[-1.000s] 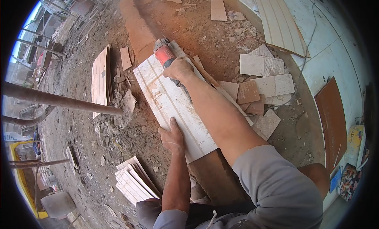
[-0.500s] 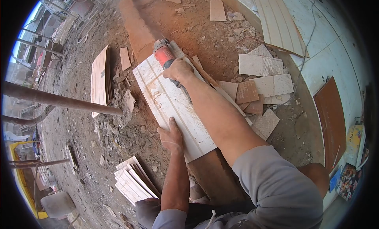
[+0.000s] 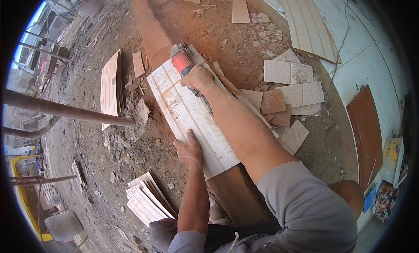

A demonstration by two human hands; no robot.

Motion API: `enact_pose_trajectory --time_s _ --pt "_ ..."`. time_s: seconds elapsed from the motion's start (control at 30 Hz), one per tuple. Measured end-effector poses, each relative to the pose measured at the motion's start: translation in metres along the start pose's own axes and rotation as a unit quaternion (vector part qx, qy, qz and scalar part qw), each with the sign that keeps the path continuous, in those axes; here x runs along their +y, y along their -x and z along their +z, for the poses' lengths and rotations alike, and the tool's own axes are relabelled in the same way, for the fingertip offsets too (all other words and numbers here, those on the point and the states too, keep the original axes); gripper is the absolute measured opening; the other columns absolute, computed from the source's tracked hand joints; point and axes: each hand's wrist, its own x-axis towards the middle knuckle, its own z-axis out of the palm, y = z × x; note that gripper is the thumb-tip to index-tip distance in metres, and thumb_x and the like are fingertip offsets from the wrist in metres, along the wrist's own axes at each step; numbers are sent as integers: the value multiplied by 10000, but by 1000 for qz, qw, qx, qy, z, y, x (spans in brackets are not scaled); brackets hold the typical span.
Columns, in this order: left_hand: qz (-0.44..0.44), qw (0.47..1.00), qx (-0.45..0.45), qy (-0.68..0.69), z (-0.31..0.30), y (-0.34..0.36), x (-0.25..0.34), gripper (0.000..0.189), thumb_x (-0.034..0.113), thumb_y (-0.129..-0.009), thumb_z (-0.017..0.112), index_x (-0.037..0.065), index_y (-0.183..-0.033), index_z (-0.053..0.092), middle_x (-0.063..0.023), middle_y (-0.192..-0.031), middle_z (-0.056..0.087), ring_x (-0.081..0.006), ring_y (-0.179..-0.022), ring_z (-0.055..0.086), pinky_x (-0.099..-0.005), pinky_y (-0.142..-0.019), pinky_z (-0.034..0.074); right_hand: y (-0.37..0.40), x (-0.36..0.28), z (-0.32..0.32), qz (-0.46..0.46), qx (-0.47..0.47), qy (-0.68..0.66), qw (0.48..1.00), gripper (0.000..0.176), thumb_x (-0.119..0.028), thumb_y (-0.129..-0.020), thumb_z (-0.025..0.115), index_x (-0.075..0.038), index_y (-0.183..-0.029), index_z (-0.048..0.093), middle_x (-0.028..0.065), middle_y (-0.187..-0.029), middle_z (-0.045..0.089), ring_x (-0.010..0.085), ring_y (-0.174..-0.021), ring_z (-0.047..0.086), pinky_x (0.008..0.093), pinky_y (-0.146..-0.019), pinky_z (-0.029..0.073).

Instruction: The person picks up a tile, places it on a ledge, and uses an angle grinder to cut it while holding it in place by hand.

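Over a rubble-strewn dirt floor, my feed has a long white tile panel with brown lines (image 3: 196, 117) running away from the person, apparently laid along a dark brown rectangular block (image 3: 240, 196) for support, keeping it off the dirt.

Right hand (image 3: 198, 77): fingers wrapped around the body of a red-and-black power tool (image 3: 182, 61) at the panel's far end, arm stretched out, likely keeping dust and the working end away from the body. Left hand (image 3: 190, 151): gripping the panel's left edge, thumb flat on top, probably to stop it shifting.

A fanned stack of whitish tile strips (image 3: 148, 200) sits near the left forearm, probably for easy reach. Broken patterned tile pieces (image 3: 288, 72) lie off to the right, out of the way.

Hard to make out: I can't see the tool's cutting edge or its contact point; the right forearm covers part of the panel; left fingertips are tucked from view; haze blurs the far ground.
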Motion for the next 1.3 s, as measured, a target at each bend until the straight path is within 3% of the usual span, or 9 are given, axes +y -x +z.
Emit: enact_pose_trajectory --time_s 0.1,1.3 --pt "21 999 24 -8 2 1 -1 698 620 -852 564 -48 -1042 498 -316 -989 629 -481 -947 612 -514 -834 461 1 0 0 -1 2 1 1000 712 -294 -739 713 39 -1313 453 184 -1206 627 256 -1061 658 332 -886 528" --pt "21 999 29 -20 5 -1 -4 691 606 -857 566 -51 -1059 499 -310 -986 634 -476 -934 619 -514 -826 466 14 2 -2 12 13 5 1000 660 -276 -747 691 15 -1297 473 181 -1234 611 258 -1124 626 334 -931 507"
